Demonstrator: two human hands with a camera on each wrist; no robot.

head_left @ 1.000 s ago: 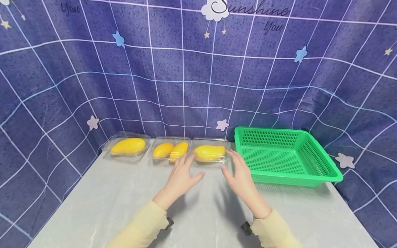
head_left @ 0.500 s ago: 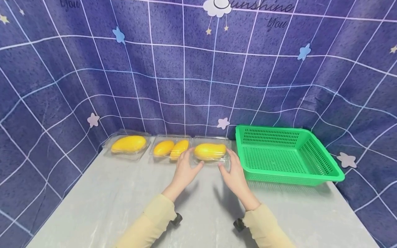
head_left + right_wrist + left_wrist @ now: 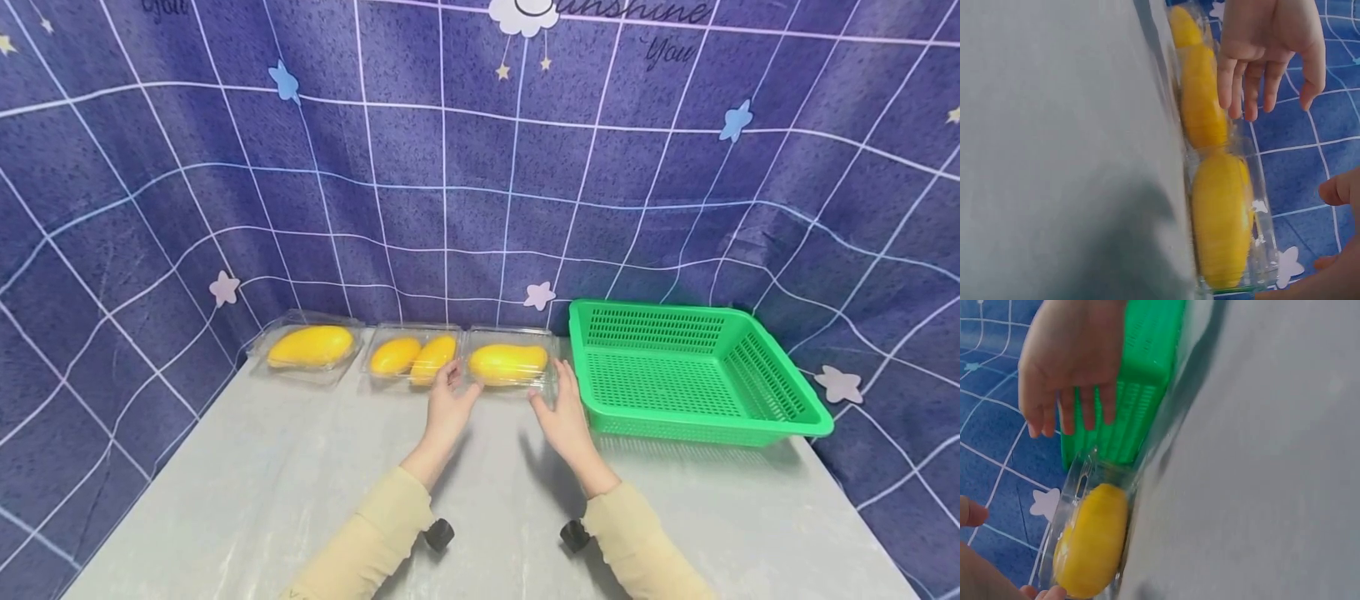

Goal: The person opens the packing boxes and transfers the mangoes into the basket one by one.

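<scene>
A clear plastic box (image 3: 517, 332) with yellow mango-like fruit (image 3: 508, 364) inside stands on the table between my two hands. My left hand (image 3: 447, 412) is at its left side, fingers loosely bent, thumb near the front left corner. At the right side is my right hand (image 3: 564, 421), fingers pointing forward, thumb by the front right corner. Both wrist views show relaxed fingers spread beside the box, not wrapped round it. Whether any fingertip touches the plastic, I cannot tell. The right wrist view shows the same fruit (image 3: 1222, 219) under the clear lid.
Left of it, another clear box (image 3: 416, 330) holds two yellow fruits (image 3: 395, 357). Farther left, a third box (image 3: 339, 377) holds a yellow fruit (image 3: 311, 346). A green plastic basket (image 3: 705, 427) stands close at my right hand. A blue patterned cloth (image 3: 480, 221) hangs behind the grey table (image 3: 510, 533).
My left hand has come in rightward towards the box, and its fingers bend more. My right hand has shifted slightly left. The boxes and the basket stay where they were.
</scene>
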